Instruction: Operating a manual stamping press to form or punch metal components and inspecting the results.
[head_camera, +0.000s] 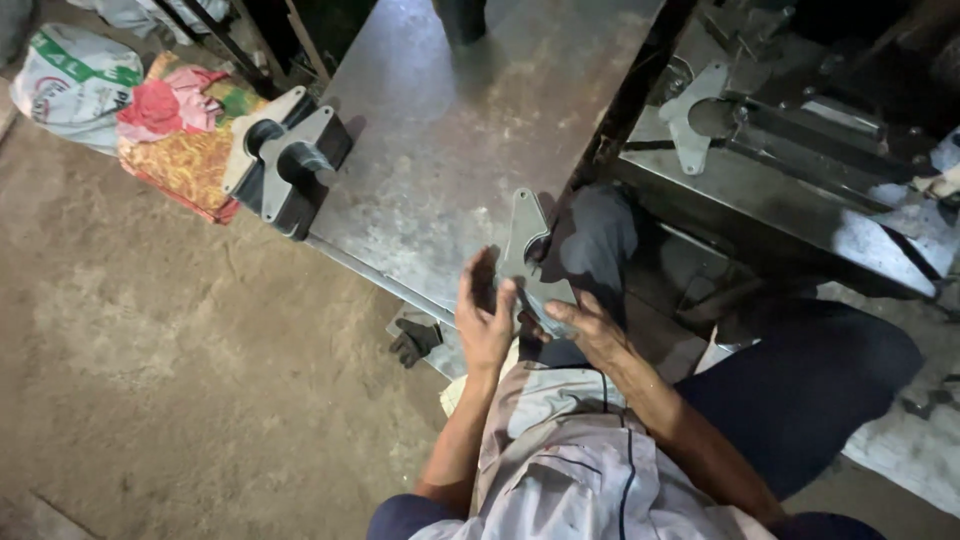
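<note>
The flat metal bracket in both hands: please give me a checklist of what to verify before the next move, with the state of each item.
1. Left hand holds the flat metal bracket: ok, fingers wrap its lower left edge.
2. Right hand supports it: ok, fingertips touch its lower right part.
3. Bracket stands upright, narrow end up: ok.
4. Steel sheet behind the bracket has bare space: ok.
5. Glove on the floor, not worn: not ok, the grip is bare.
6. Bracket edges smooth: cannot tell.

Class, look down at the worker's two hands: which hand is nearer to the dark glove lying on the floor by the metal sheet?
Left. The left hand grips the flat metal bracket just up and right of the glove; the right hand holds the bracket's far side, farther away.
</note>
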